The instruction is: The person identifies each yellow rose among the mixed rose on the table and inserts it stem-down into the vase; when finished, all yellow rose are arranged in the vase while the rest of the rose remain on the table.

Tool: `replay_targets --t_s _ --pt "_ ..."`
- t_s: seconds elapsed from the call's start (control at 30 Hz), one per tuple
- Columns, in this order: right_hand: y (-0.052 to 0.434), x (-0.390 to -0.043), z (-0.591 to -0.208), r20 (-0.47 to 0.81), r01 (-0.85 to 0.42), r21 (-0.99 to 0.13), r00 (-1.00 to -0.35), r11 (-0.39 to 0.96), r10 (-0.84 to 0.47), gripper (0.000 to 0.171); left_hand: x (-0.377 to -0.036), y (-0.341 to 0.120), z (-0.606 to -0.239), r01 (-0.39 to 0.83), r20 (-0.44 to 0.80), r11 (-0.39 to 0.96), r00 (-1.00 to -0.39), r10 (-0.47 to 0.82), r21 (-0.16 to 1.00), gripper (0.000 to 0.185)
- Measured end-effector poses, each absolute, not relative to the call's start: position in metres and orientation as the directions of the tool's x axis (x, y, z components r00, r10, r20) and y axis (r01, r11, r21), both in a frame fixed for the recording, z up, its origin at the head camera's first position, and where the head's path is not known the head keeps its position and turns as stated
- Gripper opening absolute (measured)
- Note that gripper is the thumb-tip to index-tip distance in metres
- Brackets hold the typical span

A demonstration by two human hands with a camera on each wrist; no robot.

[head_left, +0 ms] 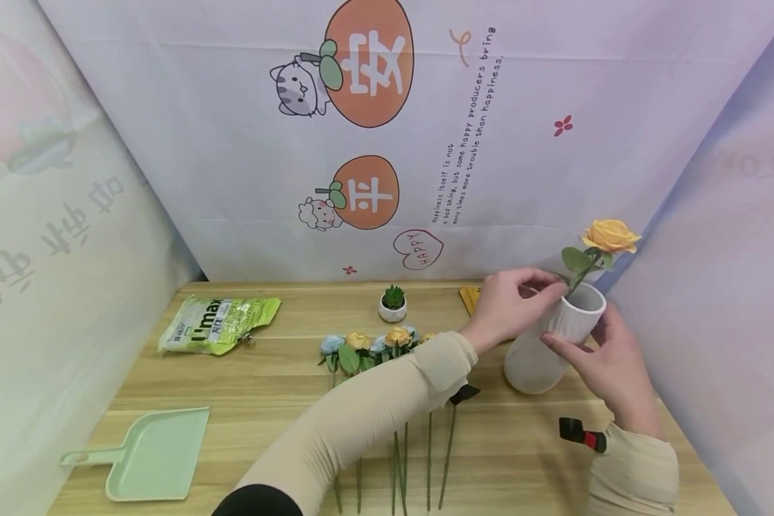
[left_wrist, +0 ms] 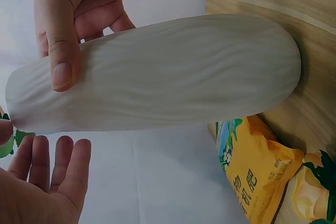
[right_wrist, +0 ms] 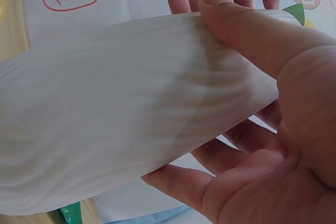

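Printed cloth backs a wooden worktop (head_left: 245, 387), where a green dustpan (head_left: 151, 455) lies near left and loose flowers (head_left: 370, 344) lie at the middle. Further right, the left hand (head_left: 509, 304) has its fingers pinching the stem of the orange rose (head_left: 609, 236) at the mouth of the tilted white vase (head_left: 551, 340). The right hand (head_left: 609, 365) curls round the vase's neck. With the vase leaning on its base edge, a slackened grip could let it slide or topple.

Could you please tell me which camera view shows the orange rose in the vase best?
The head view: the orange rose stands whole in the white vase, bloom and leaves clear. The left wrist view catches only a leaf scrap beside the vase; the right wrist view shows one leaf edge.
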State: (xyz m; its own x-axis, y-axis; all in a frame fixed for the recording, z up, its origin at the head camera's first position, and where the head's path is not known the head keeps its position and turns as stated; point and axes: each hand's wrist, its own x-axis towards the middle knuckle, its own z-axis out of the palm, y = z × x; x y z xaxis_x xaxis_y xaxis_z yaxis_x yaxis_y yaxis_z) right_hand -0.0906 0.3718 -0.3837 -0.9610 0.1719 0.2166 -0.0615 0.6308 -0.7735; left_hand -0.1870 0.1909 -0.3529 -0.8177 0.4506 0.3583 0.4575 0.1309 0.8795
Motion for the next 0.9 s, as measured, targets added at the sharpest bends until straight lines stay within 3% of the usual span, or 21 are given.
replay_targets --t_s 0.47,0.77,0.9 --pt "0.371 -0.093 -0.384 0.203 -0.047 -0.772 -0.964 0.633 0.175 0.096 -0.185 0.127 -0.369 0.431 0.340 0.067 -0.788 0.513 0.900 0.025" --pt "0.370 -0.092 -0.381 0.147 0.007 -0.769 -0.971 0.639 0.187 0.102 -0.173 0.055 -0.386 0.344 0.293 0.020 -0.828 0.478 0.939 0.033" --pt "0.371 -0.092 -0.381 0.157 0.002 -0.764 -0.969 0.645 0.189 0.101 -0.167 0.016 -0.398 0.311 0.253 0.064 -0.861 0.441 0.948 0.039"
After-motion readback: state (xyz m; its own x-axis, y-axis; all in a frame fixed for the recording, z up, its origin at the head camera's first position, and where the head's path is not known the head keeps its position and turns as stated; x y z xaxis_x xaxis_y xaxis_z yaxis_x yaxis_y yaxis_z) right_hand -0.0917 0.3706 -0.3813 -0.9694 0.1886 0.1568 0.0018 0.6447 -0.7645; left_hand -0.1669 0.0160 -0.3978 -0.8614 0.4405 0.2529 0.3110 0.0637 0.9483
